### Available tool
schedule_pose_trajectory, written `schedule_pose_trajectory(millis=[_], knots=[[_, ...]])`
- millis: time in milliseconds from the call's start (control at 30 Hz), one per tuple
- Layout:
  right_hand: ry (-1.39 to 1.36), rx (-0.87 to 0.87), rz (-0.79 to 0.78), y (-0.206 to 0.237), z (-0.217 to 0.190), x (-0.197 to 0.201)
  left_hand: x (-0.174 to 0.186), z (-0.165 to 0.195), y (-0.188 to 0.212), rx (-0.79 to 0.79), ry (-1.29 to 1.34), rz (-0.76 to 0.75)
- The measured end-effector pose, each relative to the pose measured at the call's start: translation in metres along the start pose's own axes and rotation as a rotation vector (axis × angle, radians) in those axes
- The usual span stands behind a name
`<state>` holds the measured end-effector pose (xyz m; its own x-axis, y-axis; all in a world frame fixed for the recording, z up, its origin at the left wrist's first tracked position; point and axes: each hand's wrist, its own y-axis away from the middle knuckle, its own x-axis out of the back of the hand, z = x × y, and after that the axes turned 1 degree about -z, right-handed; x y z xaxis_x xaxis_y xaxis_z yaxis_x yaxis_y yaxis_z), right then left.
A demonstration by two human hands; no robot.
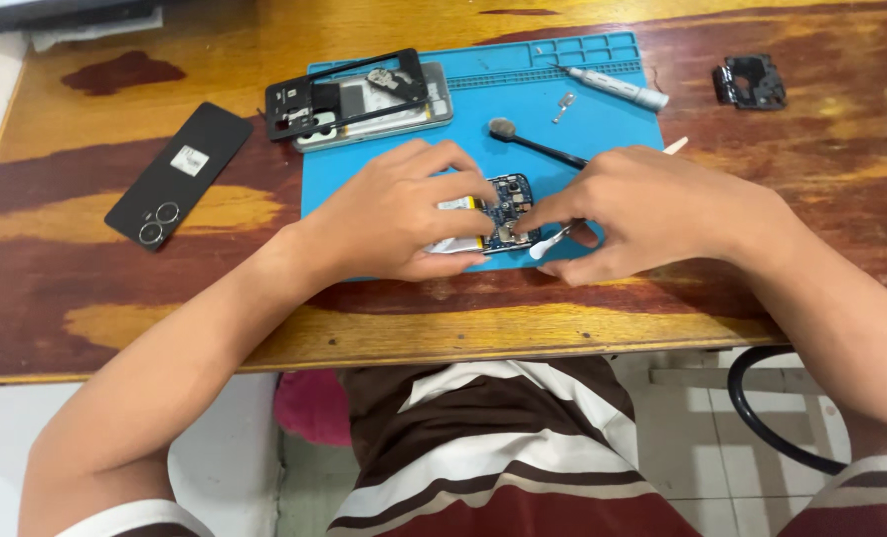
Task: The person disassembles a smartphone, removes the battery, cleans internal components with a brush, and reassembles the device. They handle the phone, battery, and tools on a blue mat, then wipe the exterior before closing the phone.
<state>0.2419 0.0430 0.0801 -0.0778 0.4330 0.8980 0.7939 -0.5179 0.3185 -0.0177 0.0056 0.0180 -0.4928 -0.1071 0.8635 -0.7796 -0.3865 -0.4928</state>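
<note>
While the left hand (404, 214) clamps the opened phone (488, 219) at frame centre, the right hand (642, 214), pinching a white swab (548, 244), should dab its blue board lightly, I judge.

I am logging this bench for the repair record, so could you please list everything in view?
mat: 1, blue, middle of the table
table: 1, brown and yellow wood, under it all
circuit board: 1, blue, on the mat between both hands
swab: 1, white, in the right hand, tip beside the board
brush: 1, black, on the mat behind the hands
pen tool: 1, grey, at the mat's far right edge
phone body: 1, silver, far left of the mat
frame: 1, black, lying on the phone body
back cover: 1, black, on the table left of the mat
small part: 1, black, far right of the table
left hand: 1, fingers on the board
right hand: 1, fingers pinching the swab
</note>
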Motion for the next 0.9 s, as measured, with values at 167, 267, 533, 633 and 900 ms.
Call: schedule_pose_trajectory(millis=[167,267,533,633,900], knots=[[-0.028,0.055,0.03,0.0,-0.001,0.001,0.006,-0.002,0.002,0.02,-0.024,0.002],[-0.027,0.043,0.042,0.002,-0.002,0.001,0.006,-0.001,0.0,0.03,-0.031,-0.015],[-0.008,0.04,0.056,0.002,-0.003,0.001,0.009,0.004,-0.003,0.005,-0.138,-0.081],[-0.001,0.028,0.042,0.0,-0.004,0.0,0.009,0.006,-0.005,0.0,-0.154,-0.083],[-0.025,0.092,0.066,0.001,-0.001,-0.001,0.011,0.007,-0.009,-0.017,-0.169,-0.109]])
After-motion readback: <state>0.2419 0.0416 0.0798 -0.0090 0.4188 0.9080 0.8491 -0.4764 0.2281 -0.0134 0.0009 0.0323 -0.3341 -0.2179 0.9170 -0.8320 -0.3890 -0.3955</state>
